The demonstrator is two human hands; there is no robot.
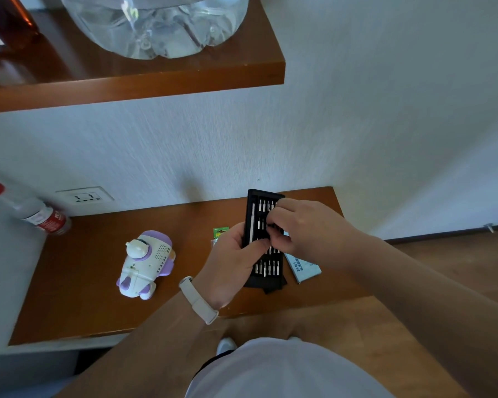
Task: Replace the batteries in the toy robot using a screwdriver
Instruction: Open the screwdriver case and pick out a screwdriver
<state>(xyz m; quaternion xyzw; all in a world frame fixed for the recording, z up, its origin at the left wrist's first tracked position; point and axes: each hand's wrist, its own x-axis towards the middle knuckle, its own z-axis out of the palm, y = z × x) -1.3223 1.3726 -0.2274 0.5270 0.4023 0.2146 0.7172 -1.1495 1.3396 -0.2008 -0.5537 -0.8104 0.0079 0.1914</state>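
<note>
The left hand [233, 262] grips the black plastic bit tray [266, 278] by its left edge, steadying it over the brown wooden bench [92, 297] so the right hand [299, 228] can pinch among its silver metal bits [266, 267], while the white-and-purple plastic toy robot [147, 262] lies untouched to the left.

white-and-purple toy robot [145, 264] tipped over on the desk [92, 285], open black screwdriver bit case [266, 271] to its right, green battery pack [220, 232] between

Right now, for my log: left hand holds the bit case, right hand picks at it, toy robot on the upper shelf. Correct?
One error: the head view shows the toy robot on the lower desk, left of the bit case. The rest stands.
</note>
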